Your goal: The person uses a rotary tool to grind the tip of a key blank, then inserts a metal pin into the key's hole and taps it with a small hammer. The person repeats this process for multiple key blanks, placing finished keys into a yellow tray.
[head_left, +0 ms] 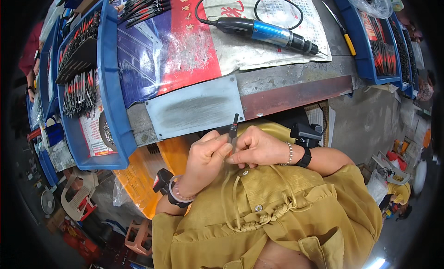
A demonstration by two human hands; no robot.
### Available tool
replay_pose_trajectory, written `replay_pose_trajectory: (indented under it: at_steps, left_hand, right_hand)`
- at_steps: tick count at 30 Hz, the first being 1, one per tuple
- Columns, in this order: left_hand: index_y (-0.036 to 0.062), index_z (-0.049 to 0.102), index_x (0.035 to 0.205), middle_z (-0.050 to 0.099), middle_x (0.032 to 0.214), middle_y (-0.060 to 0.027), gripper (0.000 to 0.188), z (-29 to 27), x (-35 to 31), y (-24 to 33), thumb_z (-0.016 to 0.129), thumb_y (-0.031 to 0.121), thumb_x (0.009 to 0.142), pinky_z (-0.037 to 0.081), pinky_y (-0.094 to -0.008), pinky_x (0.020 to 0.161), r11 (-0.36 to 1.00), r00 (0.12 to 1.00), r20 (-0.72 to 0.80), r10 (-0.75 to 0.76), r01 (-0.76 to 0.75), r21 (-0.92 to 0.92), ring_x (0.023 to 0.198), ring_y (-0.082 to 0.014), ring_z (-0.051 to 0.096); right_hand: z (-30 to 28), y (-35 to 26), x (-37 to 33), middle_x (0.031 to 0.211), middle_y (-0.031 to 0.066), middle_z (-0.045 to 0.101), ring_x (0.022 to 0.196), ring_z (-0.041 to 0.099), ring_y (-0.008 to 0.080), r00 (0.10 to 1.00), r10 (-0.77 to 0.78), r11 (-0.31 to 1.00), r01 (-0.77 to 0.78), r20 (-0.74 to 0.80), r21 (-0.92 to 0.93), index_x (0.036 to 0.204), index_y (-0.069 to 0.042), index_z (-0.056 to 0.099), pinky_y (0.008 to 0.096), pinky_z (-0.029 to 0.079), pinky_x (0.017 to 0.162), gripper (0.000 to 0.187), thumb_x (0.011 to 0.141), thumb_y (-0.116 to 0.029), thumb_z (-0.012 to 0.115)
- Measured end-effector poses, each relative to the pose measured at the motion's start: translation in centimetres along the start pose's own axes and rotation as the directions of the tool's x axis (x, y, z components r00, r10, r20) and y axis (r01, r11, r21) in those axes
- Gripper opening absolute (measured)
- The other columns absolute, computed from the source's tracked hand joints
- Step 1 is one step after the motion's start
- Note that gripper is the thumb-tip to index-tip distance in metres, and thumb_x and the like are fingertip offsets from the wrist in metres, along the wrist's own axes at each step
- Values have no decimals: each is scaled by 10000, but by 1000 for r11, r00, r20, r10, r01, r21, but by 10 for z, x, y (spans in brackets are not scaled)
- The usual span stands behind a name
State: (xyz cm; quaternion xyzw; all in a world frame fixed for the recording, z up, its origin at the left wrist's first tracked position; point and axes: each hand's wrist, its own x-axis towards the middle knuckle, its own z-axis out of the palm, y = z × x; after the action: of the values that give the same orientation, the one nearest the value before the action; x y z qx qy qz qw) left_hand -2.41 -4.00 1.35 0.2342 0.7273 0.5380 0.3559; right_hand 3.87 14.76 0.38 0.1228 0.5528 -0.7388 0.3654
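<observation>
A slim black piece with a small red band (233, 128) stands nearly upright in front of my chest, its dark tip pointing toward the bench. My left hand (207, 153) pinches it between thumb and fingers. From the other side, my right hand (259, 147) has its fingers closed at the lower part of the same piece. The fingers hide that lower end. Just beyond my hands, a pale metal plate with a dark smudge (199, 90) is fixed along the bench edge. Similar slim black-and-red pieces (147, 7) lie in a pile at the far left of the bench.
A blue-and-black electric screwdriver (268, 33) with a cable lies on the bench. Right of it is a yellow-handled blade (348, 41). Blue bins of slim pieces flank me, left (108, 60) and right (363, 46). An orange crate (134, 176) sits below the bench.
</observation>
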Motion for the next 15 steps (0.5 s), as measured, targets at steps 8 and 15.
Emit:
replay_pose_trajectory:
  at_steps: [8,15]
  left_hand:
    - [-49,655,994,481,721,-67,115,-2,-1,-1,617,24,913,392,-280,581,999,999,24,23,-24,39,647,-157,465]
    - [-27,652,1125,620,871,-11,305,-18,14,-12,670,213,937,448,-243,644,457,849,437,-296,528,-716,690,-112,530]
  right_hand:
    - [0,-2,-1,589,53,645,471,564,75,1000,-12,999,13,27,-41,634,9,647,235,419,437,279,859,-139,722]
    - [-7,-4,4,658,61,675,526,595,76,991,8,990,-27,136,140,714,14,672,216,458,485,268,882,-186,730]
